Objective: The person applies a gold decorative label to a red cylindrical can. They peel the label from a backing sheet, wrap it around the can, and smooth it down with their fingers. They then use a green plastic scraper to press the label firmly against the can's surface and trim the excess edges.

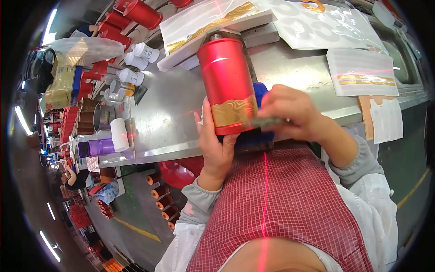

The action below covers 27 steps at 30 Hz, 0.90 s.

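A glossy red metal canister [226, 77] lies across the metal worktop, mounted on a spindle at its far end. A gold, wave-edged band [233, 112] is wrapped around its near end. My left hand [216, 145] cups that near end from below and the left, its thumb and fingers against the rim. On the right, my right hand [292, 111] is closed around a dark, flat, blurred tool [271, 121] whose tip meets the gold band's right edge. A blue cloth-like thing [259, 93] shows partly behind the canister and my right hand.
White backing sheets with gold strips [362, 72] lie at the right, near a sink [398, 50]. Behind the canister stands a white block with a gold strip [217, 34]. White cups [145, 52], a paper roll [119, 134] and a purple container [97, 148] sit at the left.
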Tool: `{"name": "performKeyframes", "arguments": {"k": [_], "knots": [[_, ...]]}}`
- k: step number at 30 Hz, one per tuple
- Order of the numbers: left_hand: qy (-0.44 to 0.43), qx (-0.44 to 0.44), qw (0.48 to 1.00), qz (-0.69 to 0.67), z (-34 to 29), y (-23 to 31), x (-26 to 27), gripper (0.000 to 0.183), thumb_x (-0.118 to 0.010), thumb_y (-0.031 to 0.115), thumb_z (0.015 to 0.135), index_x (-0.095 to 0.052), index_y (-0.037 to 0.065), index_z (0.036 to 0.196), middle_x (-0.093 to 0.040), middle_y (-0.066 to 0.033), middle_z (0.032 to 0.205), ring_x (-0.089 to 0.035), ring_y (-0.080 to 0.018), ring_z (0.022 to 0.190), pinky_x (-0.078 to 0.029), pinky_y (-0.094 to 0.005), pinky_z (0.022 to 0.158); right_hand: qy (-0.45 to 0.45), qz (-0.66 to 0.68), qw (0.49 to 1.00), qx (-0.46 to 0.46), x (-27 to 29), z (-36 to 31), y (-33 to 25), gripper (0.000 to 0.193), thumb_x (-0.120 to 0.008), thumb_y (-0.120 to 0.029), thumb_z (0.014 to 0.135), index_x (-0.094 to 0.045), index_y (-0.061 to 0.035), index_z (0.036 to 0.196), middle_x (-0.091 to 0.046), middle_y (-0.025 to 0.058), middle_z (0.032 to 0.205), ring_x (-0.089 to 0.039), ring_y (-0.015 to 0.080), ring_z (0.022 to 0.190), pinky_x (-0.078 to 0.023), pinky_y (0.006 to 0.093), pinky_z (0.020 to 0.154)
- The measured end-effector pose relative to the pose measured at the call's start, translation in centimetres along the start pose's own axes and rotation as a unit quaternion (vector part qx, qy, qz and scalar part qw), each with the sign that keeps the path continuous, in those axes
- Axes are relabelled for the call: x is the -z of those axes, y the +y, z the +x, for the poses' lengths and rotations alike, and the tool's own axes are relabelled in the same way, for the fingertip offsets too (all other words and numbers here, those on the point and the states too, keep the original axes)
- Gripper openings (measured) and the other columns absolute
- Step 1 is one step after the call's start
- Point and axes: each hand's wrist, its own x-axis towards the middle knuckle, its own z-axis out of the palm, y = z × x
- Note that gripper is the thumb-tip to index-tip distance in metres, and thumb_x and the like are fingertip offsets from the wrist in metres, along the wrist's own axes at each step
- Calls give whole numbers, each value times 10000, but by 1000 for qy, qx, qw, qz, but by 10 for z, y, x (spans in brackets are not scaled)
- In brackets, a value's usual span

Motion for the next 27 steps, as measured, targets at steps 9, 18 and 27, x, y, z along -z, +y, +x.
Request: {"name": "performKeyframes", "arguments": {"k": [9, 18, 27], "knots": [[-13, 5, 1000, -18, -3, 0, 2, 881, -538, 532, 948, -240, -103, 1481, -438, -266, 1440, -449, -403, 1330, -151, -561, 1164, -8, 11, 1000, -18, 7, 1, -3, 172, -755, -107, 774, -663, -53, 910, -604, 78, 835, -594, 273, 804, -476, 363, 701], [13, -94, 989, 110, 11, 10, -1, 922, -603, 531, 911, -241, -98, 1479, -463, -260, 1419, -473, -399, 1312, -160, -586, 1150, 40, -31, 998, -23, 11, 8, 16, 197, -773, -121, 763, -666, -54, 914, -600, 77, 826, -591, 267, 810, -473, 365, 713], [0, 9, 1000, 16, 1, 5, 1, 918, -557, 566, 923, -260, -111, 1468, -491, -248, 1398, -489, -391, 1297, -166, -561, 1159, 102, -113, 988, 1, 6, 15, 28, 228, -782, -118, 748, -665, -60, 935, -608, 77, 843, -589, 287, 822, -480, 389, 739]]}}
